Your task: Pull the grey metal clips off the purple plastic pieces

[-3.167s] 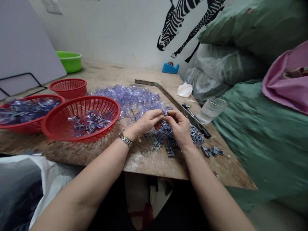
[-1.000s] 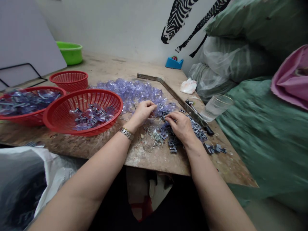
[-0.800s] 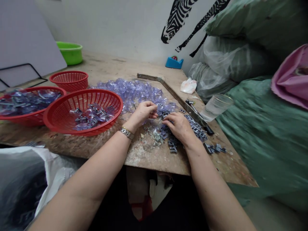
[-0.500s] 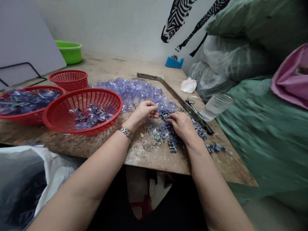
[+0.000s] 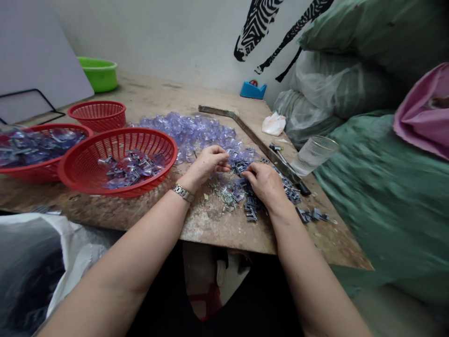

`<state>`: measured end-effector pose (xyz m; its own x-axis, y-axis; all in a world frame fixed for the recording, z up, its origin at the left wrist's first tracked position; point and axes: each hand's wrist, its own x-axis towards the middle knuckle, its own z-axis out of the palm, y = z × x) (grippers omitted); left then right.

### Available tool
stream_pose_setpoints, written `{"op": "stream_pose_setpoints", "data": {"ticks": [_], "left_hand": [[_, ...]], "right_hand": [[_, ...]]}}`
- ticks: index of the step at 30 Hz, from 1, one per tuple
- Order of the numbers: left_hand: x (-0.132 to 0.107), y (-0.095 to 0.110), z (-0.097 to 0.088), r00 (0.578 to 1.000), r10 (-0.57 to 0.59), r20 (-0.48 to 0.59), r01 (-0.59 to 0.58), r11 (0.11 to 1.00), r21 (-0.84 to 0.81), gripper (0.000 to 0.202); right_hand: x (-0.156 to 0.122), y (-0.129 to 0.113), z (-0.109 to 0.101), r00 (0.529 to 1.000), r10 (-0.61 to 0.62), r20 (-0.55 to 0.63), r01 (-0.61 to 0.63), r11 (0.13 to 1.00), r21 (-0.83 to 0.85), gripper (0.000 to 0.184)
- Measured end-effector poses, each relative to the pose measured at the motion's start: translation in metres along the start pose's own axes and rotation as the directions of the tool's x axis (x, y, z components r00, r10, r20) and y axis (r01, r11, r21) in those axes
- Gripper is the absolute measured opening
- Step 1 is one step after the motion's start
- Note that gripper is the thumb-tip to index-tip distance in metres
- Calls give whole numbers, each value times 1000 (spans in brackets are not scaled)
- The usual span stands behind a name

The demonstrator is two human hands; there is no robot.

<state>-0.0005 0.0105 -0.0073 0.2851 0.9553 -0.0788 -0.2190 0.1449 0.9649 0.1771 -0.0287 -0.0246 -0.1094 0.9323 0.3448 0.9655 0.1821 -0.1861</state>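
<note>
Left hand [image 5: 209, 164]: fingers curled, hold can't tell | right hand [image 5: 265, 181]: fingertips together, hold can't tell | grey clips [image 5: 251, 207]: by right hand | step: apparently picking clips; next calls for fine pinch

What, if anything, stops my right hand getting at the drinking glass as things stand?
Probably nothing: yes, the drinking glass looks uncovered. The long bent bar and black-handled tool lie between, so the right hand would likely need to lift over them.
</note>
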Motion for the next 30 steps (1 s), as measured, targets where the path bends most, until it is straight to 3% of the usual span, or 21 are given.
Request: {"op": "stream_pose_setpoints", "data": {"ticks": [7,14,21,26,30], "left_hand": [[0,0,1,1000,13,-12,-13,1000,5,16],[-2,3,3,999,6,-37,-5,1000,31,18],[-6,4,4,999,20,-31,-19,999,34,18],[-3,1,3,1000,20,-21,-18,998,55,17],[-2,0,2,1000,29,-3,-28,998,53,17]], "right_hand": [[2,-16,1,997,74,10,-72,988,-138,18],[15,-20,-1,979,150,139,-109,958,-266,26],[20,-24,1,971,178,158,-120,940,-320,22],[18,-21,2,970,211,122,-172,946,-274,22],[12,-12,6,981,191,18,-190,980,-57,23]]}}
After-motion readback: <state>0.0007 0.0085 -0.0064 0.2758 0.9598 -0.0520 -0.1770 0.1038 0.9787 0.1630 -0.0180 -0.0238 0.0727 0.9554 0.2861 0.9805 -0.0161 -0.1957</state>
